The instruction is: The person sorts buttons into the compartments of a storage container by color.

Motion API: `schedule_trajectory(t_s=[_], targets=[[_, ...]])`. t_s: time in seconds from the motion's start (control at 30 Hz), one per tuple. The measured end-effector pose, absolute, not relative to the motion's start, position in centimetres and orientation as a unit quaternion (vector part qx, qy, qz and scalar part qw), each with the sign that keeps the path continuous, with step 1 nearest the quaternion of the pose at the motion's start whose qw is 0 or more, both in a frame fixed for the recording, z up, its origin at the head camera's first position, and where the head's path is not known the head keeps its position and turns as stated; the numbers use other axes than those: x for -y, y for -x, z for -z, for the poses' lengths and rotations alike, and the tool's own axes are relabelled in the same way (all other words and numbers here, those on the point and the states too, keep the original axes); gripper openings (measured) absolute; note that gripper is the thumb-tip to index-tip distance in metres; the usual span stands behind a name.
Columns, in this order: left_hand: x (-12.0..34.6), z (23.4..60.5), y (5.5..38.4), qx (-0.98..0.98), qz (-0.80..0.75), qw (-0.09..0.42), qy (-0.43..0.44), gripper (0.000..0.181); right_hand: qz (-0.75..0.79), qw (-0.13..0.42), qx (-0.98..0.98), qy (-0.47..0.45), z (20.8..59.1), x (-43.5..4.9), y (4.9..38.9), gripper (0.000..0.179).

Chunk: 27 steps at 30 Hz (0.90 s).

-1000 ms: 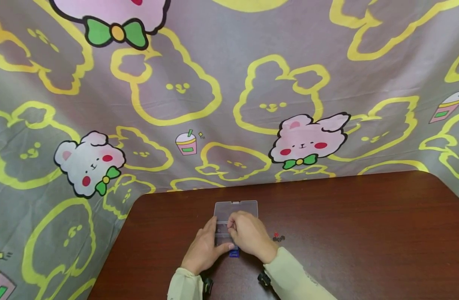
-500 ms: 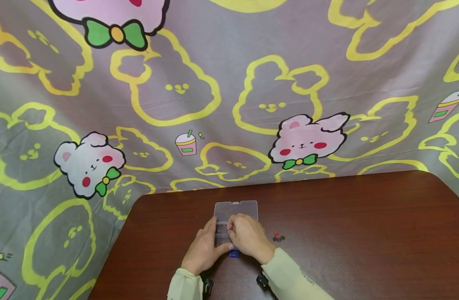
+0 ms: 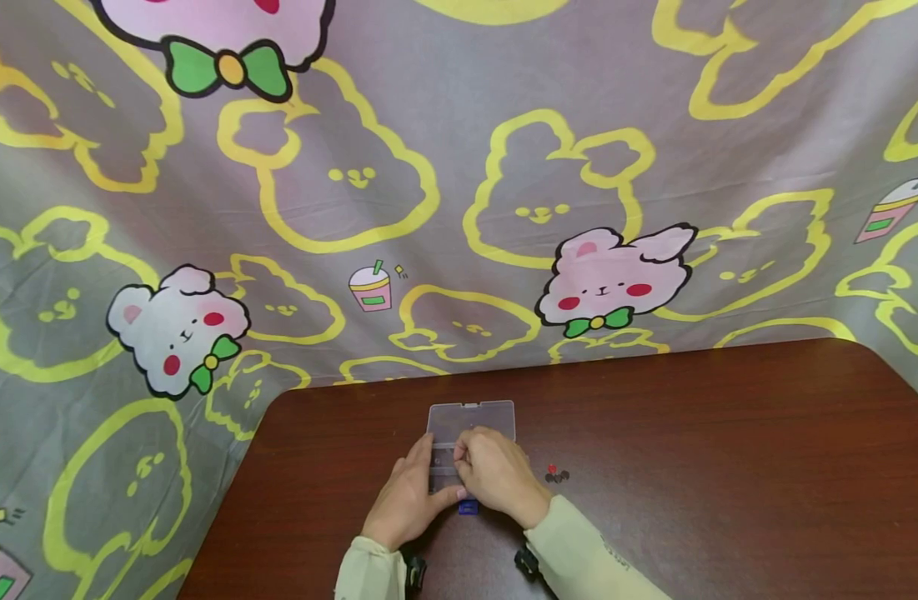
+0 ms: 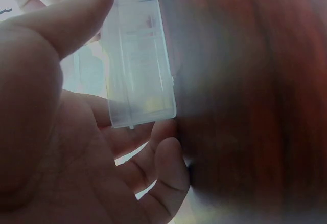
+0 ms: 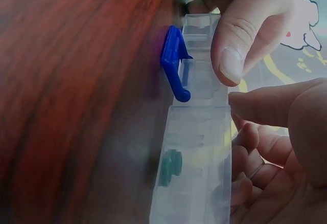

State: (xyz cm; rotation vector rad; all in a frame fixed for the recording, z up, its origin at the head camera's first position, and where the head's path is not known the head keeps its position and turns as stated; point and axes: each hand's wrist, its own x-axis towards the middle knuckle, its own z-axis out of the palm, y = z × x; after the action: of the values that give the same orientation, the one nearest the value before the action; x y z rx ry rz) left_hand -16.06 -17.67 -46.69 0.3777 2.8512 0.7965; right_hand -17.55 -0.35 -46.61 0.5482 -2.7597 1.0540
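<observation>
A small clear plastic compartment box (image 3: 443,481) stands on the table with its lid (image 3: 472,419) raised at the back. My left hand (image 3: 404,502) holds it, fingers along the left end and thumb over the front edge. A blue latch (image 5: 172,65) hangs from the box's front. Over the right part of the box is my right hand (image 3: 499,473), its fingers curled and fingertips inside the compartments. Whether anything lies between those fingertips is hidden. Small green pieces (image 5: 170,166) show through the box's front wall in the right wrist view.
A little pile of small dark and red pieces (image 3: 558,477) lies on the brown table (image 3: 699,467), right of the box. Behind and to the left hangs a cartoon-printed cloth (image 3: 459,208).
Compared with one second ago, my right hand has shifted very slightly over the box. The left hand, box and small pile stay in place.
</observation>
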Motion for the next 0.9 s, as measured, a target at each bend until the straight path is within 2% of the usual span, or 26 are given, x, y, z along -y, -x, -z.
schedule_trajectory(t_s=[0.5, 0.9], targets=[[17.6, 46.5, 16.0, -0.954, -0.264, 0.080, -0.119, 0.102, -0.364, 0.062, 0.910, -0.190, 46.2, -0.6, 17.3, 0.011], [17.6, 46.8, 16.2, -0.957, -0.260, 0.087, -0.099, 0.103, -0.366, 0.102, 0.904, -0.194, 45.4, -2.2, 16.7, 0.012]])
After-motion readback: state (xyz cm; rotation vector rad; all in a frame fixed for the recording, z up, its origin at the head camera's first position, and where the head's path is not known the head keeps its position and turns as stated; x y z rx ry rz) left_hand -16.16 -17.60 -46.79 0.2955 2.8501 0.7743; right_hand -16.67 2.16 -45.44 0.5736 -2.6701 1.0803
